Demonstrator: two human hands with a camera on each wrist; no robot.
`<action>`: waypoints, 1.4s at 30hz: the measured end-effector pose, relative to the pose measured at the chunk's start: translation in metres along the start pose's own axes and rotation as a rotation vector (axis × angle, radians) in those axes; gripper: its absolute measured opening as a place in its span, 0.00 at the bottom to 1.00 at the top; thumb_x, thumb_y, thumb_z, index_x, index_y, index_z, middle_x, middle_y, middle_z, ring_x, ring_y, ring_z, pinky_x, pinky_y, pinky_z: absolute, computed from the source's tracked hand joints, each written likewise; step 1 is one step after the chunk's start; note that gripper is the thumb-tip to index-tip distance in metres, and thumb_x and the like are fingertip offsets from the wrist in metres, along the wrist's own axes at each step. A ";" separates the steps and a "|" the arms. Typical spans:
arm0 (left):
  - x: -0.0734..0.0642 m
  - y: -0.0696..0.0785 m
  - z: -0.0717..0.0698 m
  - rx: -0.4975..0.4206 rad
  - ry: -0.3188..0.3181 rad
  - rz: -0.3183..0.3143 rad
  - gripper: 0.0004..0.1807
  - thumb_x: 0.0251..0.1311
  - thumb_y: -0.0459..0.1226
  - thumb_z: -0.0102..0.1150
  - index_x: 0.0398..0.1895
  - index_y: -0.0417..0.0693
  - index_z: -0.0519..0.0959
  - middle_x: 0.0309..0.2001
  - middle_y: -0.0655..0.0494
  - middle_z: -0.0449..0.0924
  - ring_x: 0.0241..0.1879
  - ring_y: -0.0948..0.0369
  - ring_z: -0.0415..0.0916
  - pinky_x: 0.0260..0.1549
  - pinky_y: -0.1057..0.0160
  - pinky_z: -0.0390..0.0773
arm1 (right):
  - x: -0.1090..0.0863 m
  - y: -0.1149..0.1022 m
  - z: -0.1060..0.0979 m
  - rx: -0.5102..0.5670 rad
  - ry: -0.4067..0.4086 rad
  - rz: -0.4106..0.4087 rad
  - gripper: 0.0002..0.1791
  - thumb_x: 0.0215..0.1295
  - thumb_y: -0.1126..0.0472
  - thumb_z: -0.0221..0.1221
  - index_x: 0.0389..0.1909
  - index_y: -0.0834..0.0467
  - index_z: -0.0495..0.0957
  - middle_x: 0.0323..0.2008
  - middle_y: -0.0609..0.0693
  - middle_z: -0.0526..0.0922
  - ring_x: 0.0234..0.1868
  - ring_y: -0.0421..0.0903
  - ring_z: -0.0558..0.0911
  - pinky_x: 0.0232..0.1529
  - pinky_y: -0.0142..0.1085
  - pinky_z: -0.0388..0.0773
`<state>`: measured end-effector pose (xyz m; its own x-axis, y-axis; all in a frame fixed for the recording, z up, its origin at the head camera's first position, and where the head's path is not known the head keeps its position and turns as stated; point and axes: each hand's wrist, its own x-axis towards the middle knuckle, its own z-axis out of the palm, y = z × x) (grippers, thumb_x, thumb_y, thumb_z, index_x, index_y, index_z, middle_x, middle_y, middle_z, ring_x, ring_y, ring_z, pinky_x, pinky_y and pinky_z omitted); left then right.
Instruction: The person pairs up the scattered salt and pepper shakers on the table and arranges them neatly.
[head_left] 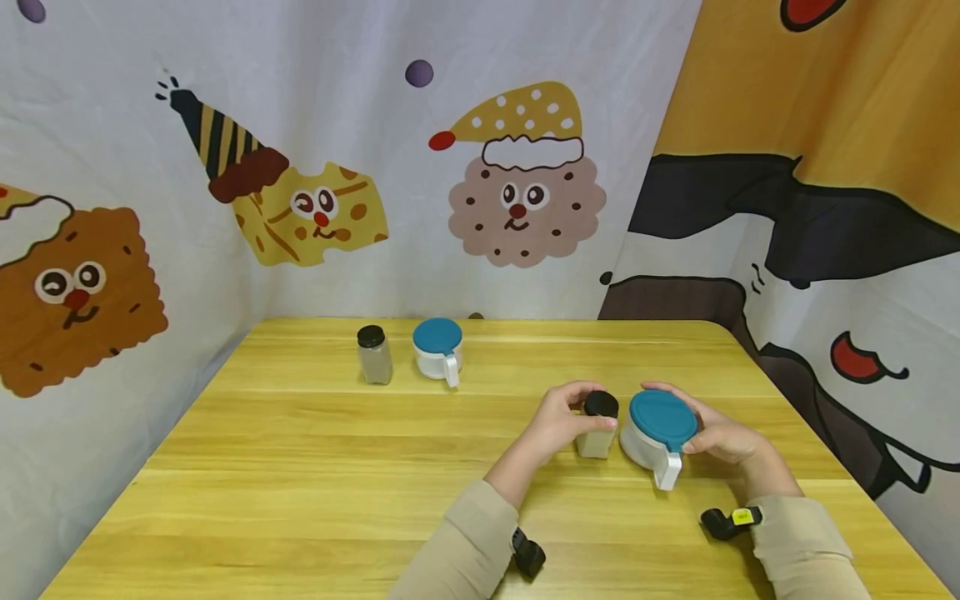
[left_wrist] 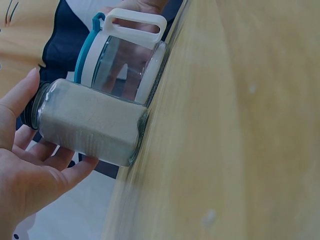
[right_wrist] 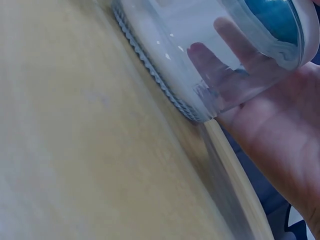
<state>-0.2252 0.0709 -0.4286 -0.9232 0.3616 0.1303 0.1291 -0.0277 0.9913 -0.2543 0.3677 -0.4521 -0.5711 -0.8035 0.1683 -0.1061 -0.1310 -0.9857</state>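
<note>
On the table's right half, my left hand (head_left: 557, 423) grips a small glass jar (head_left: 596, 443) with a black lid, thumb and fingers around its upper part. Pale beige contents fill the jar (left_wrist: 92, 120) in the left wrist view. Just to its right, my right hand (head_left: 726, 435) holds a clear seasoning container (head_left: 663, 417) by its side. That container has a blue lid and a white handle, which points towards me. Through its transparent wall (right_wrist: 165, 45), fingers show in the right wrist view. Both vessels stand upright and close together.
At the back left stand another black-lidded jar (head_left: 376, 363) and a second blue-lidded container (head_left: 438, 340) with a white handle. They rest on the wooden table (head_left: 315, 475). A curtain (head_left: 420, 167) with cartoon prints hangs behind the table's far edge.
</note>
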 end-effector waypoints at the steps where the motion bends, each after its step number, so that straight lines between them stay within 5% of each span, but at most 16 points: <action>1: 0.000 0.000 0.000 0.002 0.001 -0.002 0.21 0.48 0.33 0.74 0.48 0.56 0.82 0.40 0.68 0.80 0.41 0.66 0.75 0.40 0.67 0.76 | -0.001 0.000 0.000 0.006 0.001 0.002 0.50 0.58 0.68 0.62 0.74 0.62 0.39 0.67 0.53 0.63 0.63 0.50 0.67 0.59 0.42 0.67; 26: 0.001 -0.001 0.002 0.099 -0.025 -0.011 0.26 0.50 0.37 0.73 0.54 0.48 0.78 0.41 0.70 0.77 0.43 0.67 0.72 0.44 0.62 0.72 | -0.004 -0.001 0.002 0.012 0.062 0.069 0.51 0.59 0.68 0.62 0.75 0.56 0.39 0.66 0.50 0.62 0.63 0.47 0.66 0.60 0.39 0.65; 42: 0.001 0.004 -0.004 0.122 -0.050 -0.031 0.26 0.51 0.41 0.73 0.55 0.62 0.76 0.45 0.72 0.76 0.48 0.67 0.71 0.49 0.59 0.70 | -0.003 -0.006 0.000 -0.086 0.106 0.065 0.47 0.66 0.59 0.57 0.76 0.54 0.38 0.69 0.48 0.58 0.64 0.48 0.66 0.58 0.43 0.64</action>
<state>-0.2269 0.0678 -0.4247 -0.9087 0.4064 0.0953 0.1467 0.0971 0.9844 -0.2521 0.3714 -0.4468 -0.6614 -0.7421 0.1090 -0.1332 -0.0267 -0.9907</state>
